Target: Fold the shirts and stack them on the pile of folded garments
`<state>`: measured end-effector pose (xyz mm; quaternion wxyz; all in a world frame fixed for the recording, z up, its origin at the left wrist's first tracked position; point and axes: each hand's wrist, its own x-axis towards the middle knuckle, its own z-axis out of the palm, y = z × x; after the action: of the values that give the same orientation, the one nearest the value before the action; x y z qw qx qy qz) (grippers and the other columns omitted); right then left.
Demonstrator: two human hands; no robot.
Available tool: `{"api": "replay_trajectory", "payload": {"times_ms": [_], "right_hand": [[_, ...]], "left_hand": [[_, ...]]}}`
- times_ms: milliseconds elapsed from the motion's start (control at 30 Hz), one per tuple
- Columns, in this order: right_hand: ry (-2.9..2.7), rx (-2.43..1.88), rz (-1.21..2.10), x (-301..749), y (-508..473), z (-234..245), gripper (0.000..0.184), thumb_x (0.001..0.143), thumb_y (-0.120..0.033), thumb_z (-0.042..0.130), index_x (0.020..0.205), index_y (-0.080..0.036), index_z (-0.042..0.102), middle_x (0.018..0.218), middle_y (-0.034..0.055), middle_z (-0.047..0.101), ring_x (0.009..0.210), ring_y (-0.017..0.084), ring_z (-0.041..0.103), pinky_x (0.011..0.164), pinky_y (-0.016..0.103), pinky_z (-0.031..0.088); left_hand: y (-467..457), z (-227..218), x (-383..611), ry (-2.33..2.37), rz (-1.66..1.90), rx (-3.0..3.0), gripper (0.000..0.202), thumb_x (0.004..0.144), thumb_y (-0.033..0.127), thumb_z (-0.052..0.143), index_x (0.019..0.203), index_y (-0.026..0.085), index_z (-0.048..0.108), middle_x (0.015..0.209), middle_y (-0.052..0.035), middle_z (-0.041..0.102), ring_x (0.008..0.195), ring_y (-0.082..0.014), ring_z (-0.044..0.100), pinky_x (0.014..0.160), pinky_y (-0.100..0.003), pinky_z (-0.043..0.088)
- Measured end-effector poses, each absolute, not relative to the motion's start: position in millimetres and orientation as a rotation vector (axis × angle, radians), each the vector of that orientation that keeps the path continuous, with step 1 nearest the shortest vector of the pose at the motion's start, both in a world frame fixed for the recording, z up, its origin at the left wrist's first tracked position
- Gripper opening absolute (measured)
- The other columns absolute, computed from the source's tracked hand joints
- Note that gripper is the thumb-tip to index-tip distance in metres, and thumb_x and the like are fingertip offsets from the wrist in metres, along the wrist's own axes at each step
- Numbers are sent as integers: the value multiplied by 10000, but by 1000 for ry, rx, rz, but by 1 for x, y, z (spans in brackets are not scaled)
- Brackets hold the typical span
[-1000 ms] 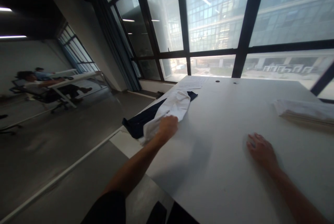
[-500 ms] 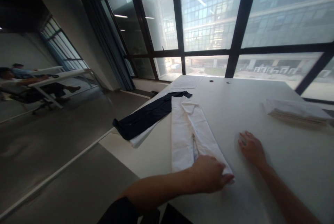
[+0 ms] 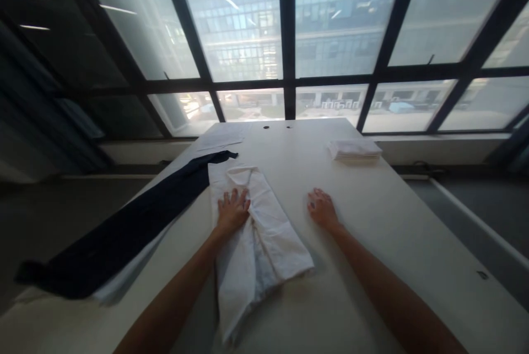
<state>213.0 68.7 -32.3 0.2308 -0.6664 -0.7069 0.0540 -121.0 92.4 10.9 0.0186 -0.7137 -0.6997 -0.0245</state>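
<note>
On white garment (image 3: 278, 227) | left hand (image 3: 233, 210) | from near corner to middle

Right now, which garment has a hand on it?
The white garment in the middle, under the left hand; the dark garment to its left lies untouched.

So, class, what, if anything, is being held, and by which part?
Nothing appears held: the left hand lies on the white cloth, the right hand on the table.
</note>
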Motion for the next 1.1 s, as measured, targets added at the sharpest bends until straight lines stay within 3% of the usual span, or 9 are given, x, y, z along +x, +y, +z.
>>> {"api": "replay_trajectory", "payload": {"times_ms": [133, 233, 467, 633, 733, 900, 1100], "right_hand": [[-1735, -1714, 236, 214, 73, -30, 400, 934, -194, 534, 1304, -181, 685, 1430, 137, 650, 1367, 268, 553, 1194, 449, 364], [-1614, -1686, 248, 222, 76, -26, 431, 933, -154, 457, 1307, -148, 671, 1349, 147, 691, 1271, 245, 615, 1143, 403, 429], [-1603, -1619, 124, 242, 83, -13, 460, 908, -141, 482, 1336, -143, 650, 1404, 144, 644, 1337, 259, 528, 1182, 430, 368], [-1884, -1748, 81, 234, 115, 6, 483, 940, -140, 525, 1417, -152, 604, 1488, 133, 580, 1373, 255, 473, 1155, 383, 362], [-1976, -1814, 107, 227, 146, 19, 466, 939, -158, 578, 1403, -177, 617, 1412, 142, 637, 1313, 275, 525, 1110, 397, 382], [-1935, -1972, 187, 233, 192, 34, 176, 950, -249, 627, 1043, -188, 764, 1129, 124, 760, 1129, 259, 648, 1028, 364, 421], [-1564, -2288, 250, 265, 203, 33, 319, 1009, -242, 512, 1129, -42, 728, 1067, 232, 748, 925, 252, 695, 767, 311, 479]], "left_hand": [[96, 2, -78, -1983, -24, -2376, 597, 1073, 443, 309, 1647, 281, 308, 1716, -162, 253, 1566, -455, 205, 1211, -660, 208], [85, -2, -35, -1829, -61, -2528, 601, 1067, 467, 341, 1642, 293, 323, 1720, -148, 248, 1573, -455, 181, 1221, -660, 188], [55, -9, 13, -1569, -200, -2782, 588, 1059, 523, 360, 1624, 359, 353, 1728, -79, 252, 1592, -417, 143, 1258, -618, 129], [54, -5, 10, -1579, -248, -2805, 579, 1054, 505, 387, 1614, 359, 375, 1714, -63, 298, 1590, -403, 171, 1263, -604, 139], [55, -5, 9, -1584, -262, -2813, 573, 1052, 507, 395, 1605, 358, 393, 1706, -62, 318, 1587, -405, 182, 1260, -612, 158], [54, -9, 9, -1564, -290, -2800, 569, 1056, 532, 376, 1597, 358, 407, 1702, -62, 326, 1581, -412, 198, 1257, -616, 182], [55, -12, 9, -1570, -348, -2790, 634, 1067, 510, 344, 1654, 276, 291, 1695, -84, 336, 1580, -403, 206, 1266, -605, 189]]}}
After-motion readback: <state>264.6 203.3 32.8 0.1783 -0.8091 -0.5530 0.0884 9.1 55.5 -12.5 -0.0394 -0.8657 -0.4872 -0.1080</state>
